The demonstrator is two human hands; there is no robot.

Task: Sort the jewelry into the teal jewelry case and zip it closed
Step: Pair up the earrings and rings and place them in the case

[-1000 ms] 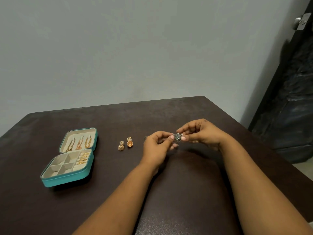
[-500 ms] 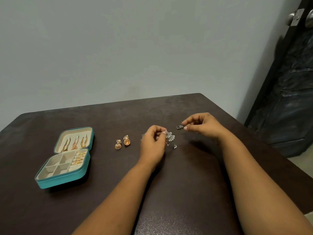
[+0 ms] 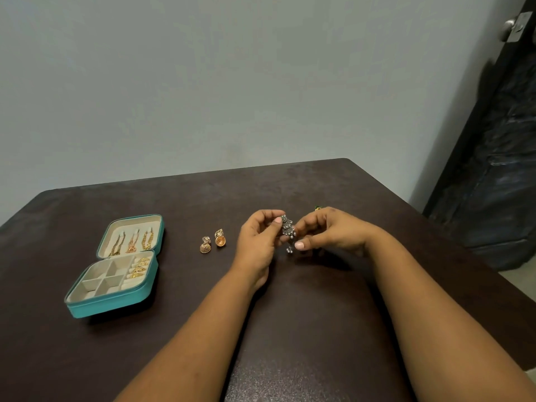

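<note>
- Looking down from the head view, a silver earring is pinched by the left hand fingertips, and it is touched by the curled right hand fingers.
- Two gold earrings are seen lying left of the fingers on the table.
- Further left, the teal jewelry case is laid open.

Both forearms bare to frame edge, no sleeves; left hand and right hand with pale pink nails.
</note>
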